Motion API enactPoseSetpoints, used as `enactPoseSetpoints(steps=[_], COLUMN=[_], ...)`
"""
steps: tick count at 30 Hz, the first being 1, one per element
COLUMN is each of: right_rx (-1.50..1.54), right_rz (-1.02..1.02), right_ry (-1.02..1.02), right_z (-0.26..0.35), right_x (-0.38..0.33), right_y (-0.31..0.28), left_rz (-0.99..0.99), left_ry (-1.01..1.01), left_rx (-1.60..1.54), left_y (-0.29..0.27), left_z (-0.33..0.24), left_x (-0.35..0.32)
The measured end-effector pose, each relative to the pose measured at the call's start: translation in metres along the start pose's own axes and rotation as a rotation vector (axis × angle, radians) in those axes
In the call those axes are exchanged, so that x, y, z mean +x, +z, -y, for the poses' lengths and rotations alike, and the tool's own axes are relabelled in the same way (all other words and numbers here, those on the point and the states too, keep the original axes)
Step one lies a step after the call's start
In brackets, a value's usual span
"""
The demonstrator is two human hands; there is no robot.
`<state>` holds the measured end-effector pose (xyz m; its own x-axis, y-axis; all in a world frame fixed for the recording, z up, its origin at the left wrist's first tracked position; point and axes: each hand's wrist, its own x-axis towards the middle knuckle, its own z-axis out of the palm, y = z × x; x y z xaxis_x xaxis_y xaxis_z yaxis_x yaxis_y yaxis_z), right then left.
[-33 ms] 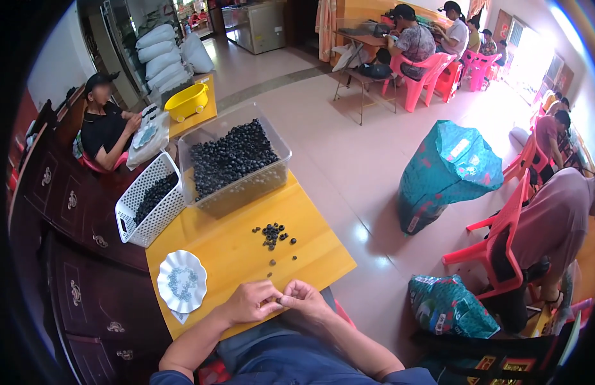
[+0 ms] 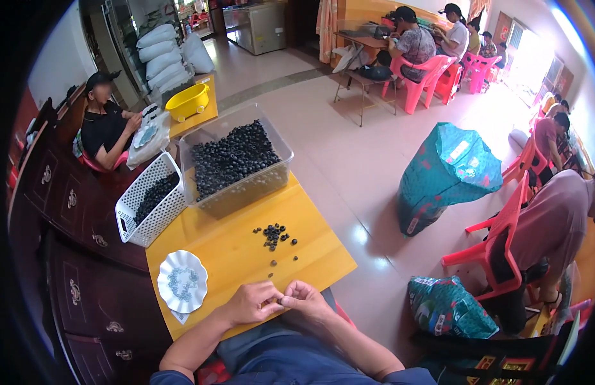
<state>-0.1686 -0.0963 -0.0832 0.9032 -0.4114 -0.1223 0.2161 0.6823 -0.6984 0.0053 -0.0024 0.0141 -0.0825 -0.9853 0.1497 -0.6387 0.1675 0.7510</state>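
Observation:
At the near edge of the yellow table [image 2: 227,244], my left hand [image 2: 254,303] and my right hand [image 2: 308,303] meet, both closed in a pinch. Between their fingertips is a small dark round piece [image 2: 281,301], mostly covered by the fingers. Just beyond lies a loose pile of small black ring-like parts [image 2: 272,236], with a few strays nearer my hands. Left of my left hand, a white scalloped dish [image 2: 165,282] holds many tiny bluish, translucent rings.
A clear plastic bin [image 2: 246,194] full of black parts stands at the table's far side, beside a white perforated basket [image 2: 158,221]. Across from it a person in black [image 2: 105,131] works. Teal bags [image 2: 419,186] and red chairs [image 2: 499,237] stand right.

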Motion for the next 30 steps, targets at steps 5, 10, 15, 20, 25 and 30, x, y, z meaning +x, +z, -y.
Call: enactPoseSetpoints(steps=[5,10,15,20,25,30], right_rx=[-0.061,-0.086,-0.111,-0.098,-0.226,-0.306], right_rz=[0.032,0.087,-0.053,-0.012,0.046,-0.006], right_ry=[0.05,0.071,0.091,0.069,0.209,0.253], right_z=[-0.002,-0.009,-0.007,-0.014,-0.014,-0.018], right_x=[-0.001,0.005,0.008,0.021,0.025,0.016], right_y=[0.001,0.022,0.044,0.059,0.074,0.068], left_rz=[-0.02,-0.035,-0.126,-0.144,-0.211,-0.741], left_ry=[0.073,0.006,-0.033,-0.103,-0.351,-0.348], left_rx=[0.008,0.026,0.13,0.025,0.276,0.298], left_y=[-0.003,-0.015,-0.02,-0.033,-0.087,-0.22], left_z=[0.007,0.005,0.01,0.012,0.059,0.116], left_x=[-0.013,-0.037,-0.051,-0.066,-0.088,-0.093])
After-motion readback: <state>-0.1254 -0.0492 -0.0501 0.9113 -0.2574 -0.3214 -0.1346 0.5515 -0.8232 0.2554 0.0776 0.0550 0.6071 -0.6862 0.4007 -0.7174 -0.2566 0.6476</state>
